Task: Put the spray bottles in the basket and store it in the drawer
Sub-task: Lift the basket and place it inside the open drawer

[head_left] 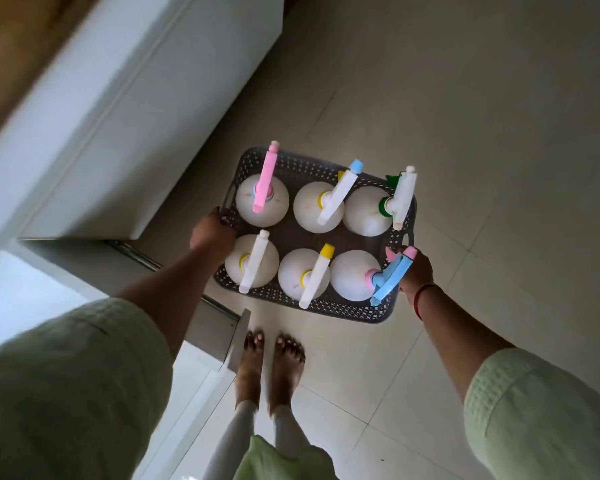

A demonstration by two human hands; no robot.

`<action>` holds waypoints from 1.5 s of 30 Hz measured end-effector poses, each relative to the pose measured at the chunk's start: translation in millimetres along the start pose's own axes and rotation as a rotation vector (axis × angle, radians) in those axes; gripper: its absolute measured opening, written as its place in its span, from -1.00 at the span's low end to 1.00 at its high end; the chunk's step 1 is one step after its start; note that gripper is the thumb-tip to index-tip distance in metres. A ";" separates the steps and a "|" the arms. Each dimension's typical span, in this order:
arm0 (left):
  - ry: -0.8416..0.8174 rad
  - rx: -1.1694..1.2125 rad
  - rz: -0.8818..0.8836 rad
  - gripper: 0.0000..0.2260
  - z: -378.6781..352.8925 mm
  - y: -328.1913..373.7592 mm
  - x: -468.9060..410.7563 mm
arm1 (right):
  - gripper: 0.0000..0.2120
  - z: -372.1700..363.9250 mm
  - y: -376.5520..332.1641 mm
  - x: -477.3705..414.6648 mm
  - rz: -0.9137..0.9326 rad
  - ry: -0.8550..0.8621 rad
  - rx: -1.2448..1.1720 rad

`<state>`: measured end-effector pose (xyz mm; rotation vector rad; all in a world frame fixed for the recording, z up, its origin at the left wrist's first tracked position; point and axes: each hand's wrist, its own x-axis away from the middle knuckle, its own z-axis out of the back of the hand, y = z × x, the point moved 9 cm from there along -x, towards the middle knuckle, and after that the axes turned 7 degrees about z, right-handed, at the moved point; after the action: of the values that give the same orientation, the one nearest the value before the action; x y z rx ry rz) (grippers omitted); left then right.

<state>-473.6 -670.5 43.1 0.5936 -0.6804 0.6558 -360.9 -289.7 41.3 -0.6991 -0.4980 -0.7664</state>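
Note:
A dark grey perforated basket (293, 163) hangs in the air above the tiled floor, held level. Inside it stand several white spray bottles in two rows, upright. One at the far left has a pink sprayer (265, 181); one at the near right has a blue sprayer (388, 278). My left hand (211, 233) grips the basket's left handle. My right hand (417, 270) grips its right handle, partly hidden behind the blue sprayer. An open white drawer (219, 327) juts out below the basket's left side.
White cabinet fronts (125, 133) run along the left, with a metal drawer rail (136, 252) showing. My bare feet (274, 368) stand on pale floor tiles (465, 133) that stretch to the right and ahead.

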 end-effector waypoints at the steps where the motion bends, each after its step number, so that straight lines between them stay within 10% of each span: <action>1: 0.009 0.008 0.006 -0.59 9.3 1.9 9.5 | -0.69 10.0 -9.8 8.7 0.019 0.016 0.009; 20: 0.139 0.390 0.157 -0.64 199.5 -69.5 167.5 | -0.68 102.6 -215.1 146.1 0.345 0.041 0.217; 45: 0.334 0.854 0.663 -0.66 263.4 -420.4 309.1 | -0.74 -126.5 -346.0 374.4 0.579 -0.312 0.413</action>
<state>-88.5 -1014.7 316.8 1.0160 -0.2378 1.6630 -371.0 -730.4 327.0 -0.5336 -0.6709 -0.0016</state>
